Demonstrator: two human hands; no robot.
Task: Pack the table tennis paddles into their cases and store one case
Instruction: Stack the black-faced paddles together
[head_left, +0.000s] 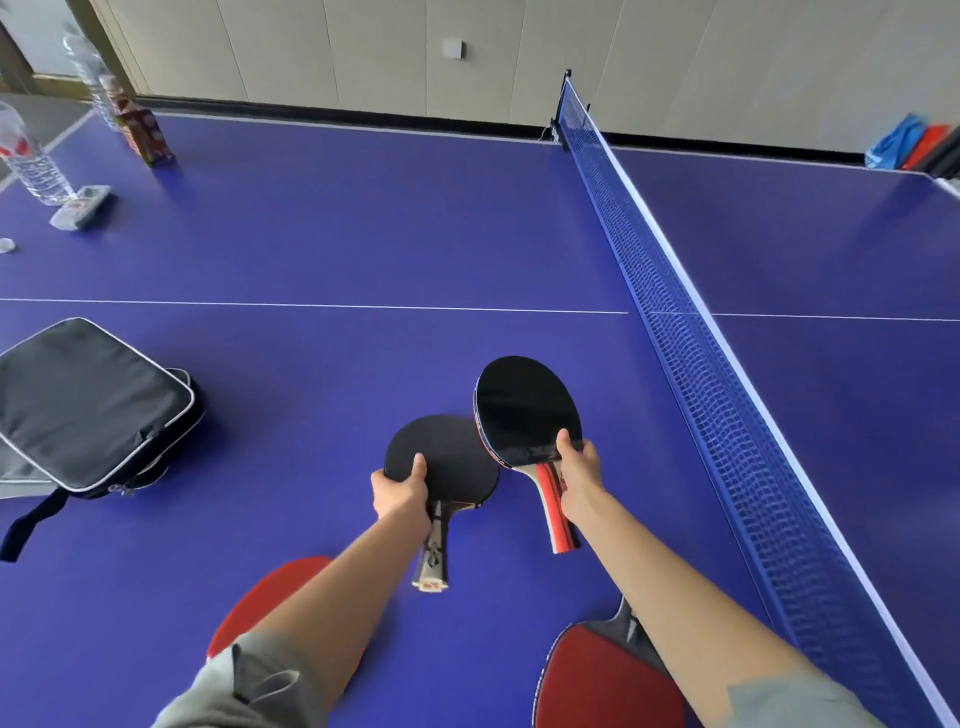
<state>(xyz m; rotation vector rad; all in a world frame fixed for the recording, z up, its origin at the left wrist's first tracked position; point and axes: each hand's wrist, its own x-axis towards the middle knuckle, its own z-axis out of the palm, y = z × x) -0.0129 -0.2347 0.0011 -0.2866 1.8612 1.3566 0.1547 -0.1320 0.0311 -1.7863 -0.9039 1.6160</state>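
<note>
While both my arms reach forward over the blue desk (322, 249), my left hand (399, 492) grips a black paddle (441, 457) lying flat, and my right hand (577, 480) lifts another black paddle (524, 410). I count four paddles, two red-faced near me, and one black case (88, 405) at left.

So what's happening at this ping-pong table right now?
A person is gathering paddles on the blue table. The left hand grips a black-faced paddle near its neck, and the right hand holds another black-faced paddle tilted up beside it. Two red-faced paddles lie closer, under the forearms. A black zip case waits at the left; nothing visibly goes into it yet.
</note>
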